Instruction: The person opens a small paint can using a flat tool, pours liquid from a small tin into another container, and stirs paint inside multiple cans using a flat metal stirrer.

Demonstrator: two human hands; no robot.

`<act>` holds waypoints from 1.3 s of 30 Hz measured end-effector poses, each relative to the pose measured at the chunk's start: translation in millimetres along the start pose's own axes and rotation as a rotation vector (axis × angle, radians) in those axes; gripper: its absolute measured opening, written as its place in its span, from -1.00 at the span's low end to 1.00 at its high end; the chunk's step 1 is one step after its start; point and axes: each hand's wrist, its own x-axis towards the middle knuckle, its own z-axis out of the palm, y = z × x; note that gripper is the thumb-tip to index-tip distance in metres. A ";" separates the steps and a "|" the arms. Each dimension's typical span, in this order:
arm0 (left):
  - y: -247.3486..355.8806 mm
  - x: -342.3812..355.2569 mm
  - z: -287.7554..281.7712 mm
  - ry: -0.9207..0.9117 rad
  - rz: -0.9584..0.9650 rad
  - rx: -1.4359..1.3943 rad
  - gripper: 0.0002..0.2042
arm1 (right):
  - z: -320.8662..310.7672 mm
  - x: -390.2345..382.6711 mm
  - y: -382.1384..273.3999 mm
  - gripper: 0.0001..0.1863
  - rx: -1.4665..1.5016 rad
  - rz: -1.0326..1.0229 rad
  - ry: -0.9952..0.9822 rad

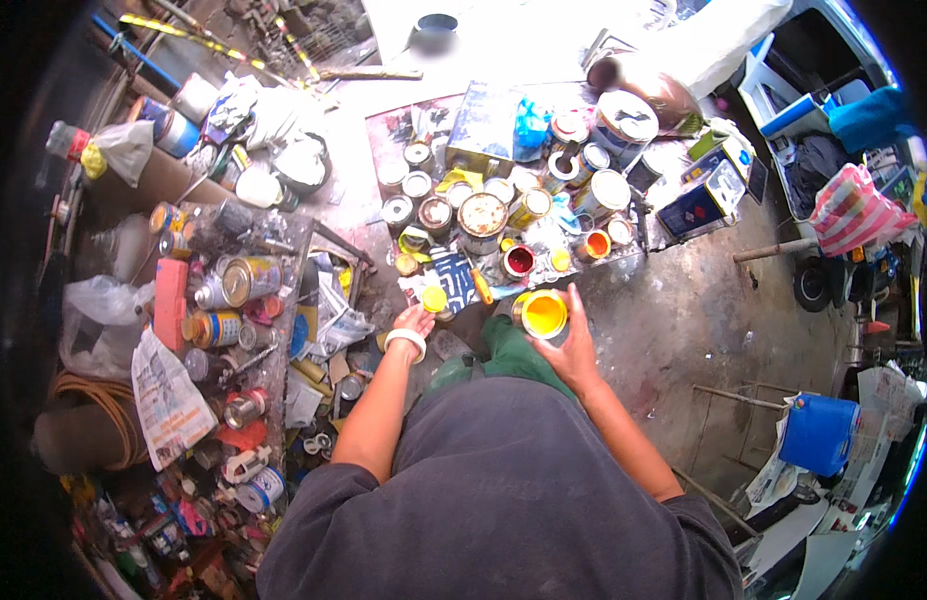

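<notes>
I have the right hand [575, 355] curled around an open can of yellow paint [544, 315], held above the lap at the near edge of the table [628, 262]. The left hand [413, 322], with a white bracelet [407, 342] at its wrist, holds a yellow round lid [434, 299] at its fingertips, apart from the can. Just beyond, I see a blue patterned cloth [451, 268] and an orange-handled tool [480, 284]. Farther out on the table stand open cans of red paint [519, 261] and orange paint [594, 245], a rusty-topped can [482, 216] and a rectangular metal tin [480, 125]. Off to my left hangs a newspaper sheet [170, 400]; well to the right sits a blue jerrycan [819, 435].
</notes>
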 end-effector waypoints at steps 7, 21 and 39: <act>4.2 -16.8 0.4 0.394 0.434 0.621 -0.62 | -8.2 7.0 -7.9 0.23 0.014 0.115 0.133; 45.6 -167.5 208.0 -0.323 1.469 1.116 -0.19 | 0.1 53.1 -38.7 0.31 0.019 0.029 0.037; 62.7 -126.6 305.7 0.032 1.219 1.239 -0.08 | -54.1 357.7 159.5 -0.50 -0.106 0.143 -0.063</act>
